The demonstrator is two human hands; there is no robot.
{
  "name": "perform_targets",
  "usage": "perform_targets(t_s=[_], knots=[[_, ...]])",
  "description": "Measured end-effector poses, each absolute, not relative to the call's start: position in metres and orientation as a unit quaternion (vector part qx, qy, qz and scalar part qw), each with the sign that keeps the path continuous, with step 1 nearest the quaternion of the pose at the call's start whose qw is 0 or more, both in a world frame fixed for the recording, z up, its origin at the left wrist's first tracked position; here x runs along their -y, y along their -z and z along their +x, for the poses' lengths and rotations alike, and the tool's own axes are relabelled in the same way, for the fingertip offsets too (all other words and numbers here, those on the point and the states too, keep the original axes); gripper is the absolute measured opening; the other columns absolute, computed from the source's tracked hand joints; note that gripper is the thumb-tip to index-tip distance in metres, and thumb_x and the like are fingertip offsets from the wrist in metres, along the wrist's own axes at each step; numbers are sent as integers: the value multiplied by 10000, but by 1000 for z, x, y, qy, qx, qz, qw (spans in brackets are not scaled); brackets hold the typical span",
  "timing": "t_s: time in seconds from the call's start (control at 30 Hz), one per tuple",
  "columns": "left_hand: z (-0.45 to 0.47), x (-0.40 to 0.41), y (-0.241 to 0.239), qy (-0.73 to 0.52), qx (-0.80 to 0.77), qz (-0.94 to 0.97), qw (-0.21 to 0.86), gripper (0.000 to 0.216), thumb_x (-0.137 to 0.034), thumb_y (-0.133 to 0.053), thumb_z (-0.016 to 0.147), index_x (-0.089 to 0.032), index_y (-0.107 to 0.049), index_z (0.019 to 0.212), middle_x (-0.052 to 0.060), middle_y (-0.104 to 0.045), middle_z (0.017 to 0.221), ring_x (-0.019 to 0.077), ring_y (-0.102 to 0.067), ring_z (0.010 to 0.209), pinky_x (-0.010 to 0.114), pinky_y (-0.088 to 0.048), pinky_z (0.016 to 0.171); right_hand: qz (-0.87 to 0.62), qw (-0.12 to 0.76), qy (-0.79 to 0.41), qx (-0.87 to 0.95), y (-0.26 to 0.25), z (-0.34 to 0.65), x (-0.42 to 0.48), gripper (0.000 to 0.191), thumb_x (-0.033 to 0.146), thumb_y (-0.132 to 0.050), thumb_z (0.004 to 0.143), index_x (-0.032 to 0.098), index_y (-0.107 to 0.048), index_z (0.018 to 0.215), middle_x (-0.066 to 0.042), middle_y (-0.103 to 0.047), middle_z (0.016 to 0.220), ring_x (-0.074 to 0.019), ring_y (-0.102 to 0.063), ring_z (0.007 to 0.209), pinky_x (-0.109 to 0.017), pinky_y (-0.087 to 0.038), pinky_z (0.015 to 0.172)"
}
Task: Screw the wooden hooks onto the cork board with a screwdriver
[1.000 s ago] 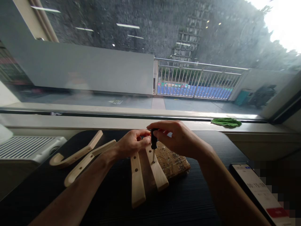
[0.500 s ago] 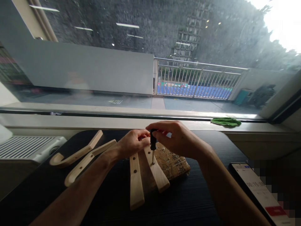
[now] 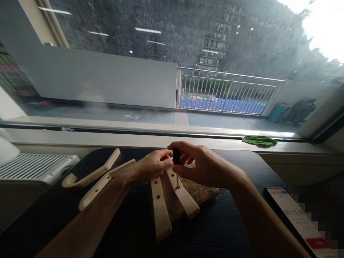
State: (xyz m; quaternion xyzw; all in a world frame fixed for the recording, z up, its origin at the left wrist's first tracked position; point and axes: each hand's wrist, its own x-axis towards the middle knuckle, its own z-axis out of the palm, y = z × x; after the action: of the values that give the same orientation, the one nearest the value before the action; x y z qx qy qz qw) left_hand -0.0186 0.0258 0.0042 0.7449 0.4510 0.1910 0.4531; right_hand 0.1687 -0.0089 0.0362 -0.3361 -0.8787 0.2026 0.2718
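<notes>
My right hand (image 3: 205, 163) is closed on a screwdriver (image 3: 176, 156), its index finger over the top of the black handle. The metal shaft stands nearly upright, its tip at a hole in the right-hand wooden piece (image 3: 189, 204). Beside it lies another wooden piece (image 3: 162, 218) with two dark holes facing up. My left hand (image 3: 154, 164) is closed at the far ends of these two pieces, pinching there; its fingertips partly hide what they grip. Under the pieces is a brown, worn cardboard-like block (image 3: 208, 190) with printed marks.
Two bent wooden pieces (image 3: 90, 180) (image 3: 100, 186) lie left on the black table (image 3: 215, 229). A phone (image 3: 294, 215) showing a timer is at the right edge. A green cloth (image 3: 259, 141) rests on the windowsill (image 3: 134, 139); a radiator (image 3: 43, 166) stands left.
My right thumb and fingers have shifted on the screwdriver handle, the thumb now lower. The near ends of the two wooden pieces have swung slightly right. The whole view has shifted a little.
</notes>
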Motion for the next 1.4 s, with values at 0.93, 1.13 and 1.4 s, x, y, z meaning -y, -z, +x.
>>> perform_targets(t_s=[0.93, 1.13, 1.4], knots=[[-15, -24, -5, -175, -488, 761, 390, 189, -288, -436, 768, -170, -519, 646, -35, -511, 538, 101, -440, 470, 211, -315, 462, -332, 343, -149, 866, -41, 171, 8, 166, 257, -552, 833, 167, -639, 942, -1, -622, 807, -91, -540, 700, -221, -402, 636], [-18, -30, 6, -187, -480, 763, 391, 225, -353, -445, 797, -172, -563, 734, -44, -501, 548, 93, -424, 469, 200, -314, 454, -342, 342, -141, 864, -42, 171, 10, 186, 218, -550, 825, 177, -623, 991, 0, -618, 793, -94, -538, 685, -228, -405, 640], [-19, -28, 1, -167, -477, 750, 427, 309, -414, -445, 809, -154, -567, 695, -21, -528, 575, 98, -437, 508, 208, -331, 489, -300, 320, -159, 885, -48, 177, 16, 281, 100, -473, 829, 187, -643, 1035, -20, -642, 885, -104, -555, 762, -227, -403, 673]])
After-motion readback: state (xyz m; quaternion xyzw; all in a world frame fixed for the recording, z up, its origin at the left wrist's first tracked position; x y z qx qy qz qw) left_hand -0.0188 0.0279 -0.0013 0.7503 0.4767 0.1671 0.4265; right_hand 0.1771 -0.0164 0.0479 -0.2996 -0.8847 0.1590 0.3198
